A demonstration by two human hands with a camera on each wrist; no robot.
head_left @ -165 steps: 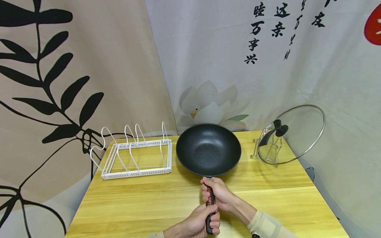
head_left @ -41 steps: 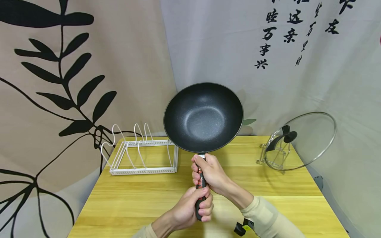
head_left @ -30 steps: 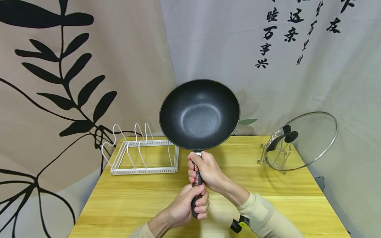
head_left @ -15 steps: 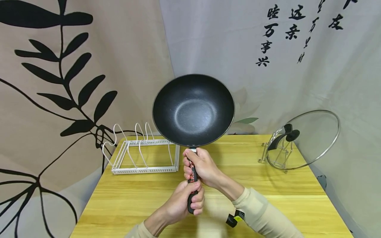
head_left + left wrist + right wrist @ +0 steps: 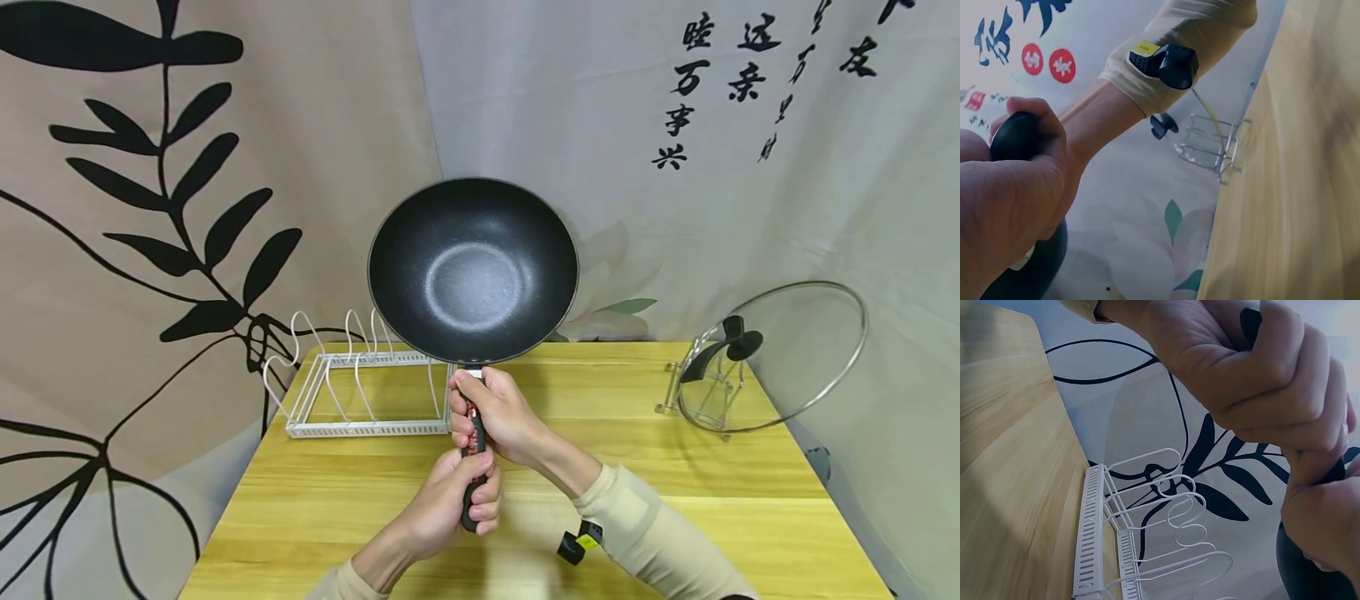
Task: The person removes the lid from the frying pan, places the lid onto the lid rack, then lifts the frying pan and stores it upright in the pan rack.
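Note:
A black wok (image 5: 472, 271) is held up off the table, its inside tilted toward me and its long black handle pointing down at me. My right hand (image 5: 502, 417) grips the handle near the bowl. Below it, my left hand (image 5: 453, 504) wraps round the handle's lower end, thumb on top. The black handle end (image 5: 1015, 137) shows between the fingers in the left wrist view. To the left behind the hands stands a white rack (image 5: 367, 429) with upright wire loops, partly overlapped by the wok's lower left rim.
A glass lid (image 5: 806, 404) with a steel rim and black knob leans in a small wire stand (image 5: 667, 392) at the table's right. The wooden table (image 5: 637, 525) reaches back to a printed curtain (image 5: 525, 100). A wrist camera (image 5: 577, 542) hangs below the right sleeve.
Both hands have raised the wok from low over the table and carried it leftward, toward the white rack. Its inside has tipped further toward me. Rack and lid stay put.

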